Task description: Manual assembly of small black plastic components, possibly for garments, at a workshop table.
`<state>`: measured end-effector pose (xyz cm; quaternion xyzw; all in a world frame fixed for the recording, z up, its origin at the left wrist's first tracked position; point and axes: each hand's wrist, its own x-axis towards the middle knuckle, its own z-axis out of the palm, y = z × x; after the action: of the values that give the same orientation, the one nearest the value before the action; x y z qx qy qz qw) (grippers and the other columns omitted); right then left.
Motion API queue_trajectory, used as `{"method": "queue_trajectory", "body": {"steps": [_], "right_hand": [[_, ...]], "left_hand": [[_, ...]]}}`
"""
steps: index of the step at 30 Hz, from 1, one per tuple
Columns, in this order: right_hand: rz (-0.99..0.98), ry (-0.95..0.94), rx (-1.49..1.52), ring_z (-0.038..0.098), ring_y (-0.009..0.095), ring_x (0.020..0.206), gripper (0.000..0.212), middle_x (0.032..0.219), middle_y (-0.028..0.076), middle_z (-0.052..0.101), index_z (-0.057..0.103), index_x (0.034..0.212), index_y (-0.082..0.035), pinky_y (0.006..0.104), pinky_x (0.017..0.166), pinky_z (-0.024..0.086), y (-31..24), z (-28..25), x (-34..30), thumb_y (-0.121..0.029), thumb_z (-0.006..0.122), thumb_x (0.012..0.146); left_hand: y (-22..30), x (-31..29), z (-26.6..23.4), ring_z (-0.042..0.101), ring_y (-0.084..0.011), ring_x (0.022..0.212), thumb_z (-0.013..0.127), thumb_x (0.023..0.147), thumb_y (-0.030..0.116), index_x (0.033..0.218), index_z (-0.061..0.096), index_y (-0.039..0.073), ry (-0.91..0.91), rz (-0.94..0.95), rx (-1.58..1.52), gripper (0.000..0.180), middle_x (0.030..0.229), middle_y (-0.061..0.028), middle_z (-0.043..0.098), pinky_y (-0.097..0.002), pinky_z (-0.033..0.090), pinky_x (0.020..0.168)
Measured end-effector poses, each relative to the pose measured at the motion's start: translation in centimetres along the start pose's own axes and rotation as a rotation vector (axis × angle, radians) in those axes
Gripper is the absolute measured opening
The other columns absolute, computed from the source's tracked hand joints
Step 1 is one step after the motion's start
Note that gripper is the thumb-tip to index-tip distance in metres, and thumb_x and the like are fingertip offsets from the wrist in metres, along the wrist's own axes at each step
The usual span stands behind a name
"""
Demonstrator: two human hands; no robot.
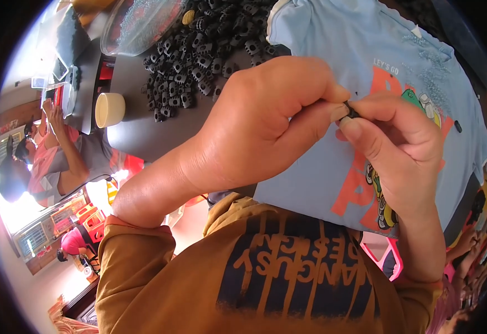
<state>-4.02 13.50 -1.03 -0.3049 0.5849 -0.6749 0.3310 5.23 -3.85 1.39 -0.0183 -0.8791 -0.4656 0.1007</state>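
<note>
My left hand (279, 114) and my right hand (402, 145) meet above a light blue T-shirt (299, 192) spread on the table. Between their pinched fingertips is a small black plastic part (351, 111), gripped from both sides and mostly covered by the fingers. It resembles a piece of a cord lock. Beyond my left wrist lies a big heap of small black plastic parts (199, 61) with holes in them. Another black piece (458, 126) rests alone on the shirt, right of my right hand. Tiny silvery pieces (430, 69), perhaps springs, are scattered over the shirt's far right.
A clear plastic tub (138, 28) of similar silvery pieces stands at the far left of the dark table (149, 131). Nearer, a cream cup (110, 109) sits by the table's left edge. Another person (54, 150) works at the left; others are partly visible at the far right.
</note>
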Motion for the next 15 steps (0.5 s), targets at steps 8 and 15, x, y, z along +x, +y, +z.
{"method": "queue_trajectory", "body": {"steps": [8,15], "right_hand": [[0.137,0.023,0.179,0.064,0.015,0.079,0.014,0.088,0.011,0.067,0.062,0.095,0.004,0.0254,0.072,0.051,-0.5,-0.3,0.2,-0.003,0.064,0.083],[0.319,0.052,0.280,0.062,0.014,0.083,0.014,0.088,0.009,0.067,0.064,0.095,0.002,0.0262,0.078,0.048,-1.0,-0.7,0.3,-0.004,0.064,0.082]], "left_hand": [[-0.1,0.2,0.4,0.054,-0.0107,0.061,0.066,0.074,-0.004,0.099,0.059,-0.004,0.064,0.276,0.131,0.026,0.079,-0.0068,0.056,-0.0228,0.043,0.055],[-0.4,0.6,2.2,0.051,-0.0110,0.057,0.077,0.062,-0.003,0.104,0.058,-0.002,0.207,0.375,0.252,0.046,0.076,-0.0070,0.055,-0.0223,0.041,0.049]]}}
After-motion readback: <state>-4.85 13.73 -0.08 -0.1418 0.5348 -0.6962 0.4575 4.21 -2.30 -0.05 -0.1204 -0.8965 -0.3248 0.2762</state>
